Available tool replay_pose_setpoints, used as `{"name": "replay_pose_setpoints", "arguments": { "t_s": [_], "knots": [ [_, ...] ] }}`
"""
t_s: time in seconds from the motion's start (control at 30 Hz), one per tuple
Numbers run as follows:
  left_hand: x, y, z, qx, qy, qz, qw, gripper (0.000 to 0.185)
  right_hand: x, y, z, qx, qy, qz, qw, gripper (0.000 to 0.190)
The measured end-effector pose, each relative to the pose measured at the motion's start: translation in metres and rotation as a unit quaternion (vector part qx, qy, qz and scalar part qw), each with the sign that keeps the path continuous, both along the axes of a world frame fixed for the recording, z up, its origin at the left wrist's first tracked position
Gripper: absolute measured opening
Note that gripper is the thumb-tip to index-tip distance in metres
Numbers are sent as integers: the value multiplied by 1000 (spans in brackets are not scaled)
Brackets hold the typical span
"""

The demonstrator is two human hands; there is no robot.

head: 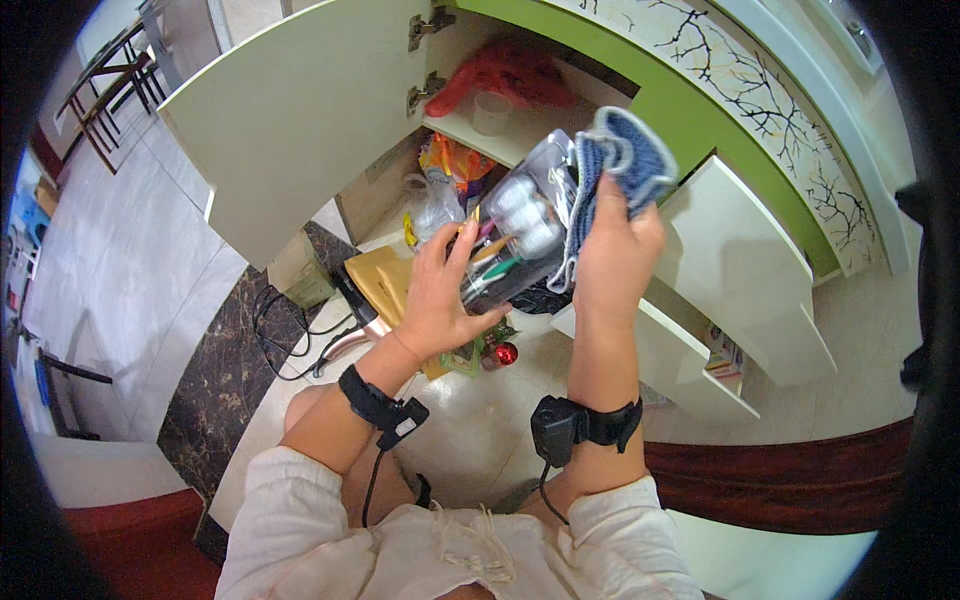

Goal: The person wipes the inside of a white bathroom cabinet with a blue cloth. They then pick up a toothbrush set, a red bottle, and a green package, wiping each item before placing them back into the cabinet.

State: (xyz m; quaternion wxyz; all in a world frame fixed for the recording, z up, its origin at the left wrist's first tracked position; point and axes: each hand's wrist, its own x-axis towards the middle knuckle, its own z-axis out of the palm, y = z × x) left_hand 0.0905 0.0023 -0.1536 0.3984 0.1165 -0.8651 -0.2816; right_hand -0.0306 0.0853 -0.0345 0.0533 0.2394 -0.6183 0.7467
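My left hand (439, 300) grips the near end of a clear plastic container (559, 154), thumb below and fingers above. Inside it lie white rounded items (525, 214) in clear wrap and several slim-handled items that look like toothbrushes, one of them green and white (499, 271). My right hand (622, 255) pinches a folded blue knitted cloth (649, 161) with a pale edge. That cloth hangs against the container's right side and hides part of it. Both hands are raised above the floor in front of an open low cabinet.
A white cabinet door (315, 112) stands open at left. The shelf (457, 133) holds a red plastic bag (502, 75) and a translucent cup (491, 112). Below are a brown paper envelope (379, 281), a corded pink appliance (356, 341) and a red shiny ball (506, 353). Other white panels (739, 232) jut out at right.
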Motion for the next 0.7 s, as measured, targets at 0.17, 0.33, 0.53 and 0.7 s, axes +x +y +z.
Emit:
{"name": "replay_pose_setpoints", "arguments": {
  "t_s": [0.17,0.33,0.53,0.7],
  "knots": [
    [1,-6,-1,569,67,-347,743,100,10,8,-5,-7,-105,98,990,34],
    [3,17,-11,729,105,-309,602,79,22,-5,-42,267,465,58,842,66],
    [-13,12,5,729,223,-401,509,84,49,27,-63,276,439,181,835,71],
    [-13,10,27,719,233,-406,514,97,65,41,-85,250,452,198,833,68]
  ]
}}
